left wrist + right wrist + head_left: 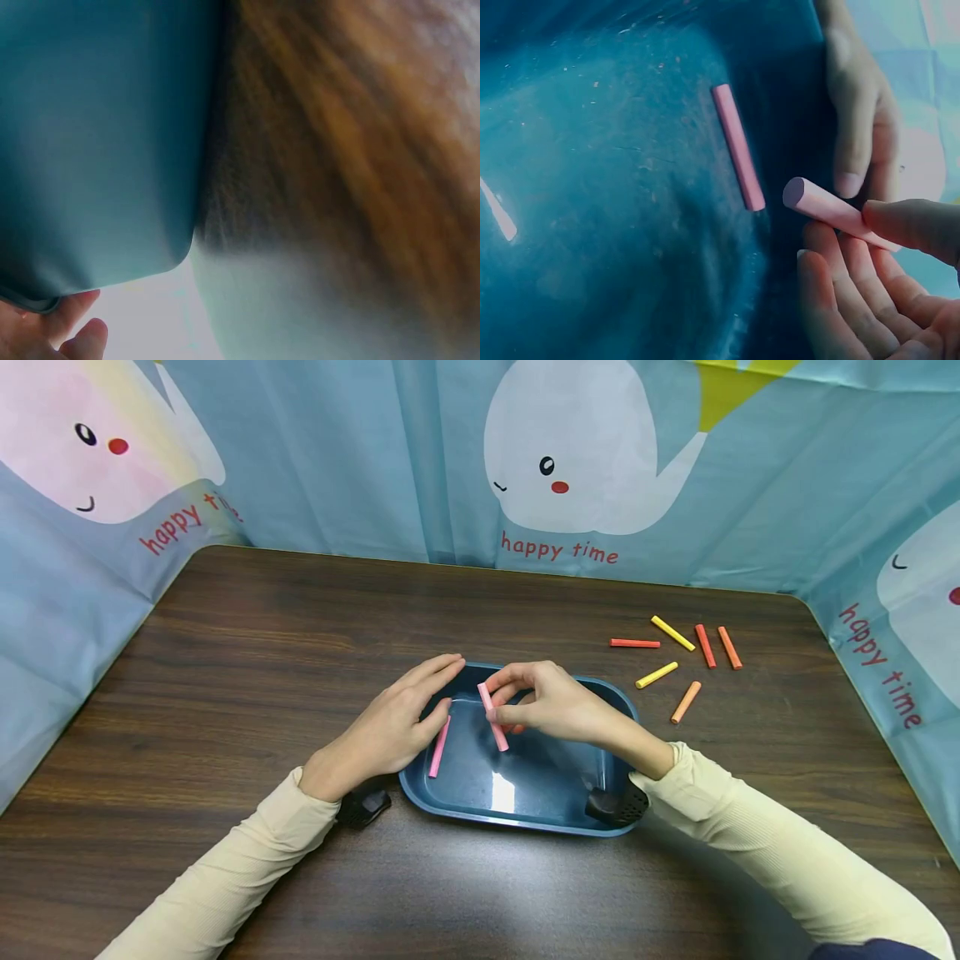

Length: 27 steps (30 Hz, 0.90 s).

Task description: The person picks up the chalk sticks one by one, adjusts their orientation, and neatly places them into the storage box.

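Note:
A blue tray (540, 822) with raised sides sits on the table. My right hand (551, 702) is over it, pinching a light pink stick of chalk (829, 208) between thumb and fingers, the chalk tilted. Inside the tray, by its left side, lies a darker pink stick of chalk (439, 750). Along the tray's left rim rests my left hand (393, 718), its fingers extended toward the far corner and its thumb on the inner side. In the left wrist view, fingertips (86, 341) show right at the rim, beside the tray's outer wall (105, 150).
Right of the tray, several chalk sticks lie scattered: a red one (634, 643), a yellow one (672, 633) and an orange one (686, 702) among them. The dark wooden table (225, 652) is bordered by a blue printed curtain (360, 460).

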Each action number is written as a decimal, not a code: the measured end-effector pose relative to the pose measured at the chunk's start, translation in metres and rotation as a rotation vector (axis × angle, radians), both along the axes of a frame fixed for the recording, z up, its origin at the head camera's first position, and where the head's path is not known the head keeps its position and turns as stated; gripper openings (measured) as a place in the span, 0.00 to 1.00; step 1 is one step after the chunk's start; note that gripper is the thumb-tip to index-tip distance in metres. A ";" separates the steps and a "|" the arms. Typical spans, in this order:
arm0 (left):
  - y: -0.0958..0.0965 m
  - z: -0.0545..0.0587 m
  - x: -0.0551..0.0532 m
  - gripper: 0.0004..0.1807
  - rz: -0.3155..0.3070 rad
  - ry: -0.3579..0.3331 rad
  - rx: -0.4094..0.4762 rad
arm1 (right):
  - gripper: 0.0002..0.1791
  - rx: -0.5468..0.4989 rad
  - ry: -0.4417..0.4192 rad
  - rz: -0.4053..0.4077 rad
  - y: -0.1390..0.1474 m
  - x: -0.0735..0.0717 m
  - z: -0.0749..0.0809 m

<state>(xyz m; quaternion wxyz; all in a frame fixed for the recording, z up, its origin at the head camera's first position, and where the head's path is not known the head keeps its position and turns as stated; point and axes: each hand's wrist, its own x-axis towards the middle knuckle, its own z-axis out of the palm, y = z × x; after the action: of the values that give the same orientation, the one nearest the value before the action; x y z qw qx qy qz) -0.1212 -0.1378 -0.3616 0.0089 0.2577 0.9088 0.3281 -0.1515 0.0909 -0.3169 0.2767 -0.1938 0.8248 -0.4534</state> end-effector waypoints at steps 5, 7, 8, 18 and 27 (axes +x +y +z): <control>-0.001 0.001 0.001 0.30 0.000 -0.013 -0.016 | 0.20 0.010 -0.015 0.018 -0.007 0.000 -0.006; -0.001 0.002 0.001 0.30 0.000 -0.016 -0.017 | 0.19 0.016 -0.019 0.028 -0.009 0.000 -0.008; -0.001 0.002 0.001 0.30 0.000 -0.016 -0.018 | 0.19 0.015 -0.025 0.034 -0.010 0.000 -0.009; -0.002 0.002 0.001 0.30 -0.008 -0.022 -0.028 | 0.18 0.023 -0.132 0.060 -0.018 -0.001 -0.016; -0.002 0.001 0.002 0.30 -0.011 -0.021 -0.023 | 0.18 0.026 -0.203 0.073 -0.023 0.000 -0.021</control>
<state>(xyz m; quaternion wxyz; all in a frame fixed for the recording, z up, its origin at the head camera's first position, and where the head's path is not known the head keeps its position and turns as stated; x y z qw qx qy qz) -0.1195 -0.1397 -0.3604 0.0231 0.2589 0.9111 0.3200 -0.1515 0.0679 -0.3383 0.3778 -0.1733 0.7906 -0.4498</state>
